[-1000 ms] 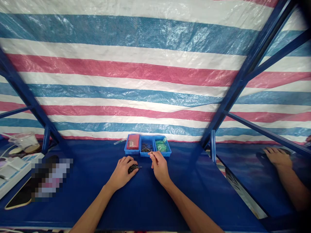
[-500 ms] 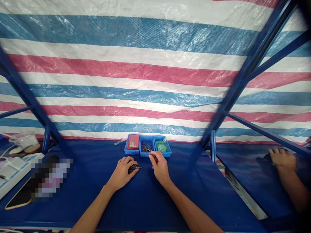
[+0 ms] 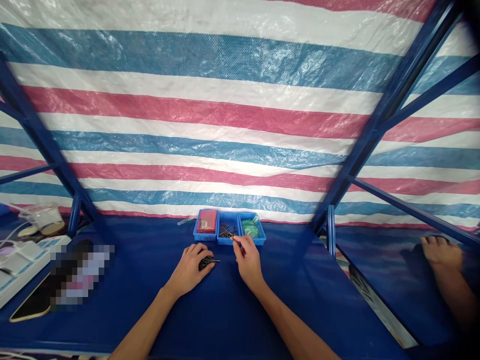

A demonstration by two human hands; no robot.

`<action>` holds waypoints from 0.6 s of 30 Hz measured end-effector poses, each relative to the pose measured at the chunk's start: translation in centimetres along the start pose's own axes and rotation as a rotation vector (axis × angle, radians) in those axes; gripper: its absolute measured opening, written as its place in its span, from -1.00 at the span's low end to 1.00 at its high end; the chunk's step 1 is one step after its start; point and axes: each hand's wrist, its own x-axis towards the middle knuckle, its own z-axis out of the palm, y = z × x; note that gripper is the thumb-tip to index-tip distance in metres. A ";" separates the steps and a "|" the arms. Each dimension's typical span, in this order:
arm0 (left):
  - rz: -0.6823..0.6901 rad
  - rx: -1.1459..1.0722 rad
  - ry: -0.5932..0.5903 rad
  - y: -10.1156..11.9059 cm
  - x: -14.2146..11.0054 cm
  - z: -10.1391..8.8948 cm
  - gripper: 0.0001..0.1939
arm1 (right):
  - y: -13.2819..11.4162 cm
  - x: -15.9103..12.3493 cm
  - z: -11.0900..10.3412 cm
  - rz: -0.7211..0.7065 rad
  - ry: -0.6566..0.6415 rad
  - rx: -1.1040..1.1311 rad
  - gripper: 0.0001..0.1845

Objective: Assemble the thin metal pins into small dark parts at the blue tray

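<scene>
My left hand [image 3: 191, 265] rests on the blue table with its fingers curled around a small heap of dark screws [image 3: 206, 261], some of which stick out past the fingertips. At the front edge of the middle blue bin [image 3: 227, 241], my right hand [image 3: 248, 260] pinches a small, thin screw [image 3: 233, 239] between thumb and forefinger. More dark screws [image 3: 225, 230] lie loose inside that bin. To its left stands a blue bin with red plastic bags [image 3: 207, 220], and to its right a blue bin with green plastic bags [image 3: 251, 227].
A thin clear packet [image 3: 185, 220] lies left of the bins. On the left are a white power strip [image 3: 32, 267], a dark phone-like slab [image 3: 35, 300] and a clear plastic cup [image 3: 48, 216]. Blue metal frame posts [image 3: 330, 231] flank the table. Another person's hand [image 3: 442, 252] is at far right.
The view has shifted slightly. Both of my hands keep nearly the same places and grips, the left on the heap, the right at the middle bin's edge.
</scene>
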 end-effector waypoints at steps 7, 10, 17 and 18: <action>0.008 0.015 0.009 0.0 0.0 -0.1 -0.81 | -0.5 0.1 -0.3 0.027 -0.013 0.037 -0.59; 0.003 0.017 0.002 0.0 0.0 0.0 -0.81 | -0.8 0.0 -0.3 0.088 -0.040 0.090 -0.57; 0.019 0.025 0.018 -0.2 0.0 0.2 -0.79 | -0.4 -0.1 -0.1 0.074 -0.042 0.091 -0.59; 0.016 0.024 0.014 -0.2 0.0 0.2 -0.79 | -0.3 -0.1 -0.1 0.056 -0.038 0.069 -0.60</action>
